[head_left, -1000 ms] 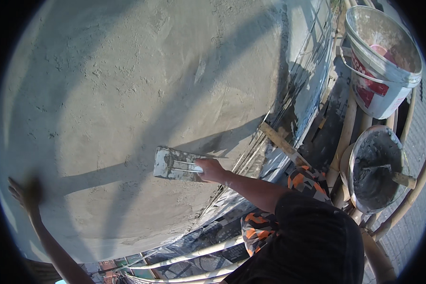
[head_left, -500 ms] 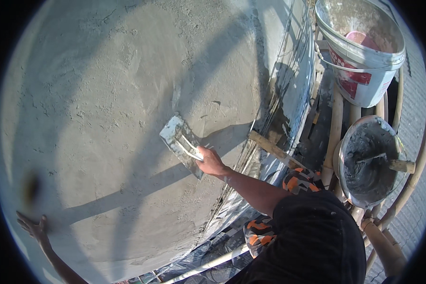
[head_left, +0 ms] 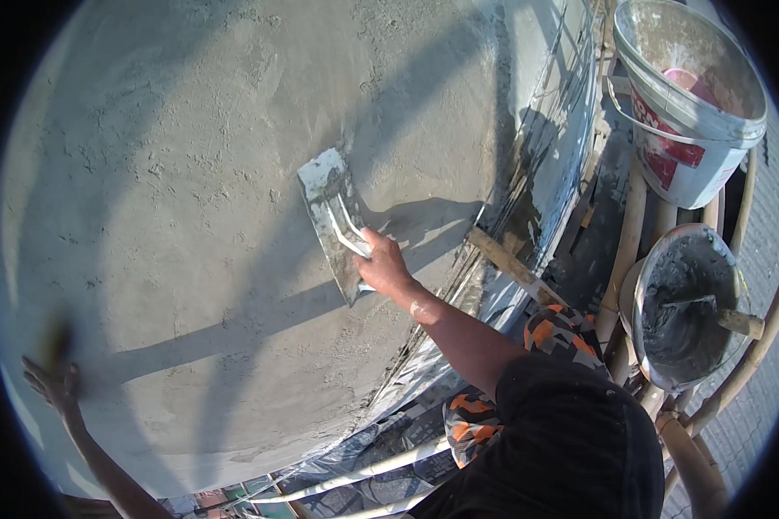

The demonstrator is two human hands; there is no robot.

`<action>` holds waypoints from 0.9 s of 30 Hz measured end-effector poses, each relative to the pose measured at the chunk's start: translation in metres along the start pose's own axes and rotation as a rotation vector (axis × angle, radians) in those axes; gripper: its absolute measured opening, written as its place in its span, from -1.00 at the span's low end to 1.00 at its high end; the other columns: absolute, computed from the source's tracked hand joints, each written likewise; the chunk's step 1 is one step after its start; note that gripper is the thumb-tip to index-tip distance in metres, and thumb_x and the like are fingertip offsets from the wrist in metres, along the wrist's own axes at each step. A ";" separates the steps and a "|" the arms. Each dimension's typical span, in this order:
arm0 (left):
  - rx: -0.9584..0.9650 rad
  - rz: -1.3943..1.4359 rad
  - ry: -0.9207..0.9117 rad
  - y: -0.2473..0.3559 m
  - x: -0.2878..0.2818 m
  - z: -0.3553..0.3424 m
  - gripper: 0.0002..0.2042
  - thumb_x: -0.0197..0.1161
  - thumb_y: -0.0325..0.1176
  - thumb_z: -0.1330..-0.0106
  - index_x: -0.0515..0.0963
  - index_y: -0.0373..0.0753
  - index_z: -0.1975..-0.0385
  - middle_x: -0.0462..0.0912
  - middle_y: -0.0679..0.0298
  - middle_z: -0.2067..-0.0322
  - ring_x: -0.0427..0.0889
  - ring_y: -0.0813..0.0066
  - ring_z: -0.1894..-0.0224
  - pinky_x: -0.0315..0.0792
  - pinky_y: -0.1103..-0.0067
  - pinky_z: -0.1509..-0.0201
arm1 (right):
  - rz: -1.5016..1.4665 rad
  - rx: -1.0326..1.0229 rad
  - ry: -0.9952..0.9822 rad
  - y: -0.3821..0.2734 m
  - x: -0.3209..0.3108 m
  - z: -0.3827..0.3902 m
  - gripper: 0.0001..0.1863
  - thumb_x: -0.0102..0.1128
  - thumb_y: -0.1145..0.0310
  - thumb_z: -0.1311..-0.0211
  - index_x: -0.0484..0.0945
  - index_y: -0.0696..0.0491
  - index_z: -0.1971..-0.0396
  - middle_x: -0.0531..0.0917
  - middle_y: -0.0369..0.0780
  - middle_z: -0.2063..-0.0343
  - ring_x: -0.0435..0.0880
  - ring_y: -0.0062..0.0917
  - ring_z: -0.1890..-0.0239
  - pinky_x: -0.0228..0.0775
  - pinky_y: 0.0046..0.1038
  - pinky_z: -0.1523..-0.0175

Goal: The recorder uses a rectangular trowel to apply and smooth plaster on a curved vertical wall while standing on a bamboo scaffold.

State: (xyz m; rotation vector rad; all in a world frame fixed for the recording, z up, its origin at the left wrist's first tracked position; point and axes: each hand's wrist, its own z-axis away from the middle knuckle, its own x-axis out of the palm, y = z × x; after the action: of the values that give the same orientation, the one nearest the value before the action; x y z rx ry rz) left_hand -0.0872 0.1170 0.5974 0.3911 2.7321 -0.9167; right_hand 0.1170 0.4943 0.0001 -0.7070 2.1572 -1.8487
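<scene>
Right hand (head_left: pixel 383 264) wraps its fingers round the white handle (head_left: pixel 337 232) of a plastering trowel (head_left: pixel 327 186), which lies against the grey wall (head_left: pixel 216 225) near the middle of the scene, long side running near to far. Whether the blade sits flat or rides on one edge, I cannot tell; tipped, it could score the coat, and too hard a push might drag up the rough patches beyond it. At the left, the left hand (head_left: pixel 56 389) has its fingers spread close to the wall; contact is unclear, but weight borne there could print a soft surface. A wooden bar (head_left: pixel 515 264) juts out just right of the right forearm (head_left: pixel 467 337), so a wide sweep could catch the elbow. Farther right, the mortar tub (head_left: pixel 638 298) and white bucket (head_left: pixel 697 164) sit over round bamboo poles (head_left: pixel 627 251), where a nudge might tilt either one and spill the mortar.
</scene>
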 end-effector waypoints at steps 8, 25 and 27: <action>-0.052 -0.093 -0.014 0.009 -0.014 0.003 0.28 0.40 0.42 0.31 -0.23 0.19 -0.45 -0.28 -0.09 -0.44 -0.30 -0.19 -0.46 -0.28 -0.17 -0.37 | -0.027 -0.288 0.031 -0.075 -0.020 -0.037 -0.78 0.22 0.48 -0.06 0.49 0.17 0.27 0.61 -0.09 0.47 0.64 -0.24 0.44 0.44 -0.34 0.32; -0.015 -0.068 0.141 0.048 -0.001 0.009 0.13 0.36 0.41 0.17 0.03 -0.02 -0.41 0.00 -0.20 -0.36 -0.03 -0.11 -0.43 -0.11 -0.13 -0.37 | 0.462 -0.456 -0.955 -0.023 0.109 0.166 -0.79 0.23 0.41 0.07 0.46 0.06 0.38 0.64 -0.05 0.45 0.64 -0.08 0.29 0.45 -0.11 0.23; -0.019 -0.111 0.138 0.034 -0.009 0.005 0.13 0.37 0.38 0.15 -0.04 0.02 -0.43 -0.01 -0.20 -0.37 -0.07 -0.12 -0.44 -0.11 -0.14 -0.36 | 0.294 -0.550 -0.573 -0.108 0.093 0.108 -0.76 0.28 0.50 0.11 0.47 0.10 0.37 0.62 -0.04 0.44 0.62 -0.05 0.27 0.42 -0.14 0.26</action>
State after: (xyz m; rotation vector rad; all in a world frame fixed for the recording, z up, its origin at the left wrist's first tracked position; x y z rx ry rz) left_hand -0.0674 0.1385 0.5779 0.3134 2.9115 -0.9228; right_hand 0.1094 0.3450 0.0978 -0.8321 2.2006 -0.7724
